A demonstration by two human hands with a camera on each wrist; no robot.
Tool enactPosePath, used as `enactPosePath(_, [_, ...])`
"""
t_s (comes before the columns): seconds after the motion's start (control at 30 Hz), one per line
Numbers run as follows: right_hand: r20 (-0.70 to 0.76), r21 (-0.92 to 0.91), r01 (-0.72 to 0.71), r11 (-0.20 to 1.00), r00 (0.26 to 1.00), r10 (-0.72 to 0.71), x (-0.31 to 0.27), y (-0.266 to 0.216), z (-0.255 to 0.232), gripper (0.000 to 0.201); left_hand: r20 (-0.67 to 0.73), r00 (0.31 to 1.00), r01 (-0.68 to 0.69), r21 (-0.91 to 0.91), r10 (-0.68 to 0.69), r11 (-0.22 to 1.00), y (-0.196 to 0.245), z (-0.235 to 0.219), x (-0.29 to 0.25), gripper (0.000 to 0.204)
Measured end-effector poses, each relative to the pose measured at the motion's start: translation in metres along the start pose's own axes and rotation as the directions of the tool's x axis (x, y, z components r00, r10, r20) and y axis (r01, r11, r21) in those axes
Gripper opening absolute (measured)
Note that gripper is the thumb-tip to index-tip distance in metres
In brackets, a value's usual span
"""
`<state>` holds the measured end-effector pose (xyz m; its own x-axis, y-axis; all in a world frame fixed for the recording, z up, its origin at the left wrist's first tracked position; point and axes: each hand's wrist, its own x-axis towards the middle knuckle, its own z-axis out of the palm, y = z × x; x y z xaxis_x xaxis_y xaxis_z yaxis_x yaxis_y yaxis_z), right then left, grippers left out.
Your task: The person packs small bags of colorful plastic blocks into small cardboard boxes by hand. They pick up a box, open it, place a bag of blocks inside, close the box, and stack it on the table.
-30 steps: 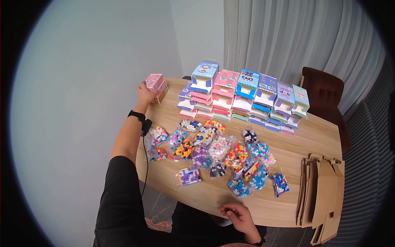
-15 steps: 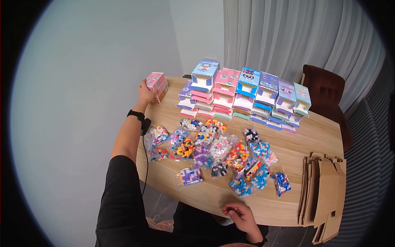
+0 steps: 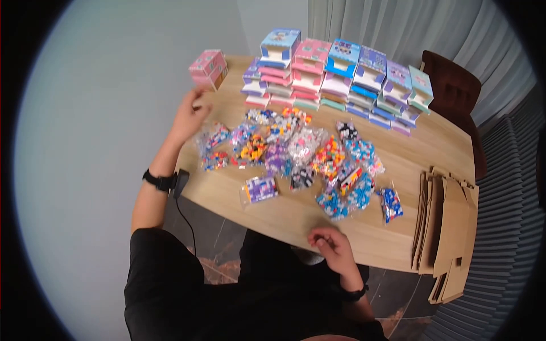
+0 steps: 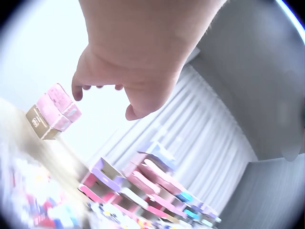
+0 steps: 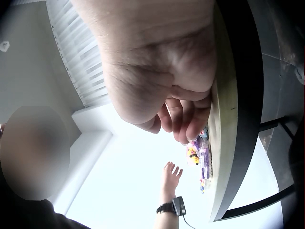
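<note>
The table (image 3: 296, 213) sat higher in the head view than it had half a second before, its surface pale and wood-grained. Along its far edge rose the rows of opened boxes (image 3: 311, 52), blue, pink, purple and pale green, stacked in tiers with their open ends facing the near side. Flattened cardboard (image 3: 455, 227) lay at the right edge, some of it jutting past the near right corner. Clear bags of colored bricks (image 3: 307, 145) spread in a loose heap across the middle and toward the left edge.

The stack of pink boxes (image 3: 209, 68) stood upright at the far left corner, to the left of the rows. The left hand (image 3: 190, 116) had been against that stack in the earlier frame; it had since let go and drawn back toward the near side. The stack now lay just beyond its fingertips, and the left wrist view showed a gap between them. That hand was fairly wide, thumb parted from the fingers, with nothing in its grasp. The right hand (image 3: 336, 250) remained at the near edge, loosely curled and narrow, and it too was empty.

Smallest were two bags apart from the heap's middle: a flat one of purple, white and orange bricks (image 3: 261, 188) toward the near edge, and a blue one (image 3: 391, 204) between the heap and the cardboard.
</note>
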<state>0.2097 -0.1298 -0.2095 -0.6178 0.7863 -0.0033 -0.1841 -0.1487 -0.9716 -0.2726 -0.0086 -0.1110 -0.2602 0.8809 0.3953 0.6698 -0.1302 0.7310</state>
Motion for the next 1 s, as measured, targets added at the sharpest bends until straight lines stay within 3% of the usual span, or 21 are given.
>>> enactPosePath(0.07, [0.009, 0.009, 0.015, 1.000, 1.000, -0.015, 0.000, 0.002, 0.000, 0.024, 0.294, 0.925, 0.252, 0.008, -0.243, 0.968, 0.057, 0.009, -0.066, 0.042])
enactPosePath(0.13, [0.012, 0.020, 0.038, 0.999, 0.999, -0.038, 0.002, 0.002, 0.001, 0.024, 0.487, 0.873, 0.001, 0.070, -0.035, 0.998, 0.089, 0.022, -0.112, 0.040])
enactPosePath(0.17, [0.010, 0.030, 0.031, 0.999, 0.999, -0.031, 0.002, 0.002, 0.001, 0.025, 0.453, 0.874, -0.284, 0.188, 0.173, 0.940, 0.088, 0.033, -0.136, 0.038])
enactPosePath(0.2, [0.009, 0.038, 0.024, 0.999, 1.000, -0.025, 0.002, 0.003, 0.001, 0.025, 0.499, 0.855, -0.254, 0.158, 0.145, 0.954, 0.095, 0.037, -0.150, 0.042])
enactPosePath(0.37, [-0.019, 0.036, 0.012, 0.999, 1.000, -0.011, 0.001, 0.005, 0.002, 0.024, 0.364, 0.919, -0.229, 0.188, 0.149, 0.955, 0.102, 0.067, -0.192, 0.048])
enactPosePath(0.6, [-0.036, 0.031, 0.046, 0.998, 0.998, -0.045, 0.001, 0.007, 0.004, 0.023, 0.214, 0.967, -0.176, 0.154, 0.141, 0.972, 0.072, 0.101, -0.206, 0.050])
enactPosePath(0.83, [-0.043, 0.007, 0.048, 0.999, 0.998, -0.048, -0.002, 0.007, 0.004, 0.023, 0.285, 0.929, -0.277, 0.113, 0.236, 0.954, 0.103, 0.069, -0.187, 0.043])
enactPosePath(1.0, [-0.014, 0.020, 0.058, 0.998, 0.998, -0.058, -0.001, 0.006, 0.004, 0.022, 0.293, 0.917, -0.297, 0.049, 0.271, 0.954, 0.123, 0.052, -0.138, 0.029])
